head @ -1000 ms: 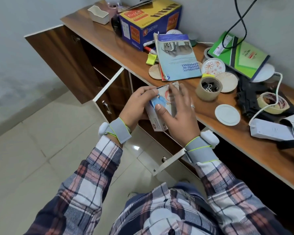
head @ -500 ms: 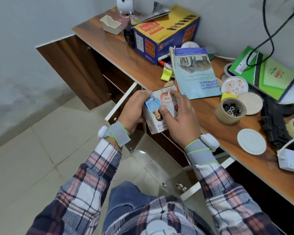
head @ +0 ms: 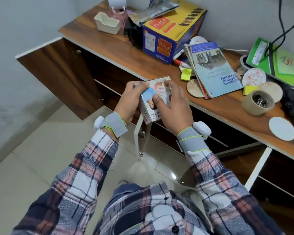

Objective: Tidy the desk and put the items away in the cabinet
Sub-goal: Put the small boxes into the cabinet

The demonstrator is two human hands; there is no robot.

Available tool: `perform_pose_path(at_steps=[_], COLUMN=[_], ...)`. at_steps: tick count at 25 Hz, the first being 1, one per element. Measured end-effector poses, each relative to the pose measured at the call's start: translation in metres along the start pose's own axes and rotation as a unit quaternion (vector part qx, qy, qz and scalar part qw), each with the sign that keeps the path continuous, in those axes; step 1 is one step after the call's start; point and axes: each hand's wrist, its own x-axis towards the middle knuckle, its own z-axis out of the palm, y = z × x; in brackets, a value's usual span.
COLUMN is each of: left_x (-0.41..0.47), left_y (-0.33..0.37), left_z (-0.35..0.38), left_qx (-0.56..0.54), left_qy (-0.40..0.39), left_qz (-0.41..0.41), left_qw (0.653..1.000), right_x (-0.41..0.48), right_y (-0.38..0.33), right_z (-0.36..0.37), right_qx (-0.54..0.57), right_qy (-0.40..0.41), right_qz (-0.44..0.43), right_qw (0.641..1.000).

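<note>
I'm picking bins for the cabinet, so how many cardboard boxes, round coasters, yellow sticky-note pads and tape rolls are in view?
Cardboard boxes: 2 (blue and yellow box, small box gripped by left hand and right hand)
Round coasters: 5 (white coaster, floral coaster, woven coaster, wooden coaster, rear coaster)
Yellow sticky-note pads: 2 (left pad, right pad)
Tape rolls: 1 (tape roll)
Total: 10

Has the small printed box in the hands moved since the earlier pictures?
Yes. The small printed box, held by the left hand and right hand, has drawn leftward, away from the blue brochure on the desk, which it overlapped before.
</note>
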Motion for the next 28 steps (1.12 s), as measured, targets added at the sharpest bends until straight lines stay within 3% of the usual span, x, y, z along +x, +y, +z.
perform_pose_path(at_steps=[10, 21, 28], left_x=[0.038, 0.116, 0.187], left_y=[0.02, 0.056, 0.078], left_z=[-0.011, -0.034, -0.05], left_qx=[0.031, 0.075, 0.111], left_qy=[-0.097, -0.063, -0.104], left_qz=[-0.026, -0.044, -0.054], left_qw=[0.995, 0.994, 0.987], right_x=[0.016, 0.099, 0.151], right_y=[-0.016, -0.024, -0.035], right_z=[0.011, 0.045, 0.075], right_qx=[-0.024, 0.021, 0.016], right_qy=[0.076, 0.078, 0.113], right_qz=[0.038, 0.06, 0.111], right_qw=[0.996, 0.995, 0.987])
